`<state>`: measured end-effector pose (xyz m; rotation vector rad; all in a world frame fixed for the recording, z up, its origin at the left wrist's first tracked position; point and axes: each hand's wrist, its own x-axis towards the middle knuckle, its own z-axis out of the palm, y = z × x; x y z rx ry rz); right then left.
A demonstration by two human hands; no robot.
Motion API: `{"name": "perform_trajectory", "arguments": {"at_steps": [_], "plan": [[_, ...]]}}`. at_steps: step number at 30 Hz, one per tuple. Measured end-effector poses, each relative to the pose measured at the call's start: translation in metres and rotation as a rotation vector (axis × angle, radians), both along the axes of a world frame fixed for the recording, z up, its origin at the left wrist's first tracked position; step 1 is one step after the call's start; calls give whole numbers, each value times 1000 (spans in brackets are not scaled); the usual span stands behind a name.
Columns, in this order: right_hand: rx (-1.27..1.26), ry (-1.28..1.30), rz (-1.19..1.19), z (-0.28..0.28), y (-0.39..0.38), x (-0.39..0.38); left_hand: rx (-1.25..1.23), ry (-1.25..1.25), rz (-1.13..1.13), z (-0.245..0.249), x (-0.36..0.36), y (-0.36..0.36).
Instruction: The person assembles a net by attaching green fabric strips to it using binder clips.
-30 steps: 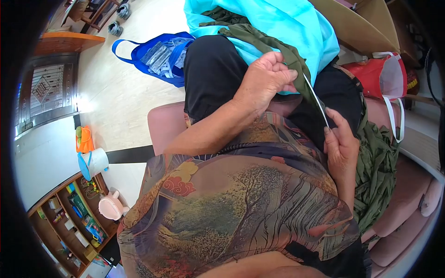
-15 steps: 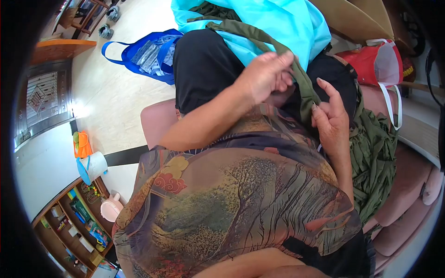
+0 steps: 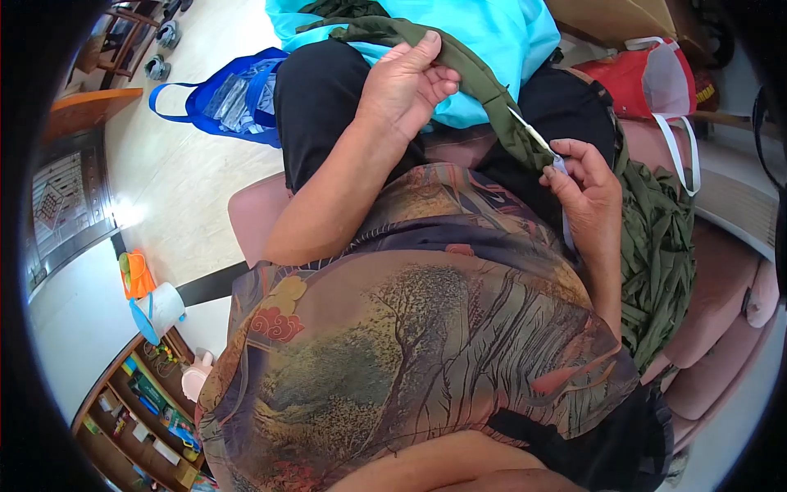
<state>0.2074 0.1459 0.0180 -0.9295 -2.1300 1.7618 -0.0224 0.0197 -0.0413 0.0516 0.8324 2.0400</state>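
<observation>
A long strip of dark green fabric [image 3: 479, 78] stretches between both hands over the lap. My left hand [image 3: 410, 82] pinches its upper part between thumb and bent fingers. At the lower end my right hand [image 3: 586, 184] closes thumb and forefinger on the fabric's edge. A slim white strip [image 3: 531, 129] lies along that edge into the right fingertips; a whitish piece continues below them beside the palm. Beyond the left hand, the green fabric runs over a bright turquoise bag [image 3: 500, 41] at the knees. More green fabric is heaped [image 3: 652, 262] beside the right forearm.
On the floor at left stands a blue bag [image 3: 238, 98] with clear plastic packets inside. A red bag [image 3: 643, 82] with white handles sits at right, near a cardboard box [image 3: 619, 25]. The pink seat [image 3: 713, 320] extends right; wooden shelves [image 3: 135, 402] stand lower left.
My left hand has moved up and left along the strip, drawing it out longer from my right hand. The white strip now shows at the right fingers. The whole view has shifted slightly.
</observation>
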Motion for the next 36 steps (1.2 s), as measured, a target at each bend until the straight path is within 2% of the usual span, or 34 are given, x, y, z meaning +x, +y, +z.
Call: {"name": "perform_trajectory", "arguments": {"at_steps": [3, 9, 15, 19, 22, 25, 29, 32, 34, 35, 36], "plan": [[-24, -2, -17, -2, 1, -3, 35, 6, -11, -1, -3, -1], [82, 8, -21, -3, 0, 2, 141, 19, -43, -7, -4, -5], [79, 107, -104, 3, -8, -1, 172, 12, 0, -6, -3, -5], [175, 81, -40, -10, -1, 5, 186, 23, -25, -6, -3, -6], [230, 72, -32, -6, -4, 2, 148, 12, 12, -1, 0, -6], [295, 16, 21, 5, -4, -1, 169, 18, -49, -4, 0, -8], [319, 19, 97, 3, -2, -10, 54, 49, -76, -1, 14, -2], [278, 37, 146, -9, 2, -23, -200, 135, -242, 7, 47, 7], [196, 28, 132, -13, 3, -23, -233, 153, -432, 0, 69, 12], [135, 18, 112, -14, 5, -23, -207, 173, -440, 2, 68, 11], [74, 8, 93, -15, 7, -24, -293, 217, -456, 14, 61, 9]]}}
